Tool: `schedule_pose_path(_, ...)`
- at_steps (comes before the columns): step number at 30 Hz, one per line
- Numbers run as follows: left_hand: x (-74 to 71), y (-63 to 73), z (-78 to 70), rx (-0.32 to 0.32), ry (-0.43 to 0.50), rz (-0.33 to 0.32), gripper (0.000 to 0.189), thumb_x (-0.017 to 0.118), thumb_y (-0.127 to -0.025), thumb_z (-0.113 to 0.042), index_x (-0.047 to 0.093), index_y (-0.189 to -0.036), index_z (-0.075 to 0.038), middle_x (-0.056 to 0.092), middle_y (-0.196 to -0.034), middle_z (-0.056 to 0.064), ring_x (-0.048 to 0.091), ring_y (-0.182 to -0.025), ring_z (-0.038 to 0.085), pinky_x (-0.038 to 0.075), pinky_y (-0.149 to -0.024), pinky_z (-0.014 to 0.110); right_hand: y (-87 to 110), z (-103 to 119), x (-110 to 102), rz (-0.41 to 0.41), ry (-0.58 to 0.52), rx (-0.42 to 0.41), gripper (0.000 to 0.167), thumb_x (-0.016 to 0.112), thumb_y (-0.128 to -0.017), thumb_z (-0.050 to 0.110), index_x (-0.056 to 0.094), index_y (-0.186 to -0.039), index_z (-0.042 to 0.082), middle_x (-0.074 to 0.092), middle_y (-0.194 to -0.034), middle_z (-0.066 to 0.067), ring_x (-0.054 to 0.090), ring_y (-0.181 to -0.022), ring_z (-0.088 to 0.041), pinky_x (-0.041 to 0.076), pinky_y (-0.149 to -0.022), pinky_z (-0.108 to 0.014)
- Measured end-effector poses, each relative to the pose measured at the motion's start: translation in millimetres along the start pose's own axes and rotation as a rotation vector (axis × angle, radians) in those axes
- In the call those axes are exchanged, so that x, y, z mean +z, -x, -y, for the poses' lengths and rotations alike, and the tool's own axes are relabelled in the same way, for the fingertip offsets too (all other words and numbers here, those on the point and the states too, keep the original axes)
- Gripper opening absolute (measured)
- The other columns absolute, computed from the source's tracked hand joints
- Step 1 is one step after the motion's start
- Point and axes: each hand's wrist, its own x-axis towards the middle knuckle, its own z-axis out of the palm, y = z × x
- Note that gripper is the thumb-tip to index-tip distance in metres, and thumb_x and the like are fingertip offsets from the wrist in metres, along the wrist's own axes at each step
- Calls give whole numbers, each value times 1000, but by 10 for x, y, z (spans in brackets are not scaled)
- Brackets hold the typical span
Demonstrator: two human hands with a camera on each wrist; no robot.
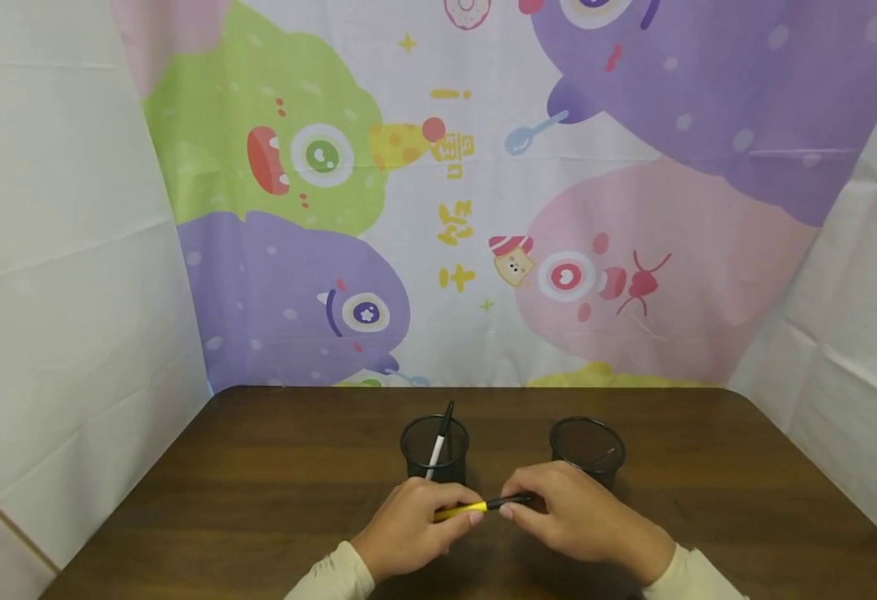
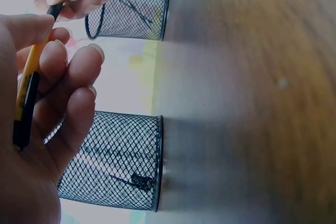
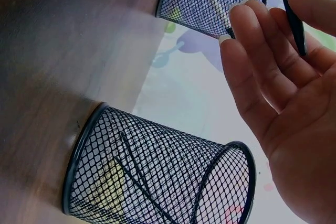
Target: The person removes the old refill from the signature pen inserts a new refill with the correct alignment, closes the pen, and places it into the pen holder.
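Observation:
A yellow and black pen (image 1: 459, 511) is held level between both hands, above the table's near half. My left hand (image 1: 412, 525) pinches its yellow body between thumb and fingers; in the left wrist view the pen's black clip end lies along the palm. Thumb and fingers of my right hand (image 1: 577, 517) pinch the tapered black end (image 3: 295, 22). Just beyond the left hand stands a black mesh pen cup (image 1: 403, 446) with a black and white pen (image 1: 436, 450) leaning in it. Behind the right hand is another mesh cup (image 3: 152, 156), holding thin dark sticks.
Both cups stand upright on a dark brown wooden table (image 1: 273, 483). A cloth with cartoon monsters (image 1: 461, 333) hangs behind the table's far edge. White cloth walls (image 1: 71, 250) close in the left and right sides.

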Motion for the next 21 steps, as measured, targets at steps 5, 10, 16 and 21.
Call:
schedule_pose_path(5,8,1,15,-3,9,-10,21,63,-100,-32,75,-104,-15,57,-66,-17,52,-47,-11,44,-45,15,3,-2,-5,3,-14,-3,9,66,-98,30,68,-94,23,62,-85,20,55,-71,2,51,-65,-24)
schedule_pose_path(10,8,-9,20,-16,-3,-23,21,64,-99,-34,76,-102,-17,56,-65,-19,51,-46,-10,44,-45,15,-1,-7,-13,-1,-29,1,7,67,-98,29,67,-94,23,62,-85,19,55,-70,1,51,-64,-25)
schedule_pose_path(16,5,-17,-9,-45,-7,-45,16,67,-98,-33,76,-97,-21,56,-63,-20,51,-45,-10,43,-44,16,3,-21,-13,-16,-42,0,4,71,-95,23,67,-94,23,61,-84,19,54,-69,1,51,-62,-25)
schedule_pose_path(21,9,-19,-26,-60,17,-63,16,69,-96,-34,77,-94,-20,59,-64,-17,51,-44,-8,44,-43,17,12,-26,-6,-39,-42,-7,11,74,-92,19,65,-94,24,60,-82,19,52,-67,1,47,-59,-21)
